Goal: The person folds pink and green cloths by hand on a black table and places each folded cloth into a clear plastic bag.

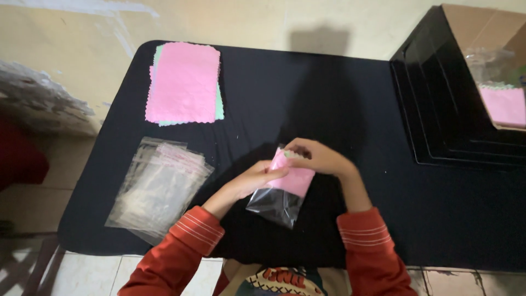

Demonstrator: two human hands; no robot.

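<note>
Both hands grip one clear plastic bag above the black table: the left hand pinches its side and the right hand holds its mouth, with a folded pink cloth only partly pushed in. By the look of it, much remains, since a stack of cloths and a pile of empty bags lie to the left, while the cardboard box at right holds a few bagged cloths.

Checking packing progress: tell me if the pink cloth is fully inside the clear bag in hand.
Partly in. The pink cloth sticks out of the clear bag, held by the left hand and right hand.
</note>
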